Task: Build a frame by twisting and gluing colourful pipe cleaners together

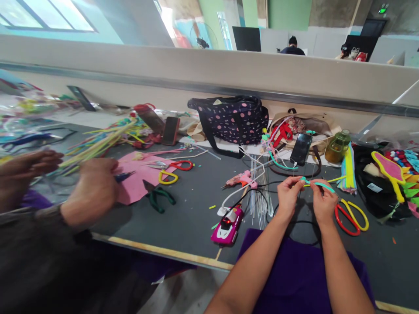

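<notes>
Strip (pixel 325 186), one, teal, pinched by left hand (pixel 289 197) and right hand (pixel 324 203), two red-and-yellow scissors (pixel 354 219)

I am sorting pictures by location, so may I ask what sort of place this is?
Probably a craft workroom: a long grey table carries a pink glue gun and a bundle of colourful strips.

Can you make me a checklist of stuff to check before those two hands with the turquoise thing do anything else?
1. Left hand pinching the turquoise strip: ok.
2. Right hand pinching it too: ok.
3. Red-and-yellow-handled scissors close to the right hand: ok.
4. Those scissors closed: cannot tell, the blades are hidden.
5. Pink glue gun apart from both hands: ok.
6. Black cord out of the way: not ok, it curves just below the hands in this view.
</notes>
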{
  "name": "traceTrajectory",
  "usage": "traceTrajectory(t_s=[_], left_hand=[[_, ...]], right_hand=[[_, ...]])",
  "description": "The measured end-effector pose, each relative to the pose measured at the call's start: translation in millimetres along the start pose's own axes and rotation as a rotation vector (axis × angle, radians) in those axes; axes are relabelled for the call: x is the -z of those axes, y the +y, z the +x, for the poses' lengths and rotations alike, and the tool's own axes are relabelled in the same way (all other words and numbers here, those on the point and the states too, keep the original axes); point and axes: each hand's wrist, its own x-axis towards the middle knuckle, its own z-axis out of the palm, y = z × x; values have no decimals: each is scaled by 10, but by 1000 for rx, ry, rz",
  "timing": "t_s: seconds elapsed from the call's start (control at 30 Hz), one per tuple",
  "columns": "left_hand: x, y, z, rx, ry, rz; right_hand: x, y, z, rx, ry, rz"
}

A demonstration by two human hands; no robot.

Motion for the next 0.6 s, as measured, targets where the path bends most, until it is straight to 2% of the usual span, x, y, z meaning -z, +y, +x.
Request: traceTrajectory(t_s=[0.13,0.4,0.5,0.6], left_hand=[[16,-24,-3,-79,-38,123],[-11,40,-93,-312,-147,403],[-21,44,-117,-311,-186,422],[-29,28,-109,-213,-169,355]], right_hand=[[38,-9,3,139,-18,-73],[115,-3,48,226,-42,-199],[132,12,53,213,-47,-225],[137,20,51,159,-29,-196]])
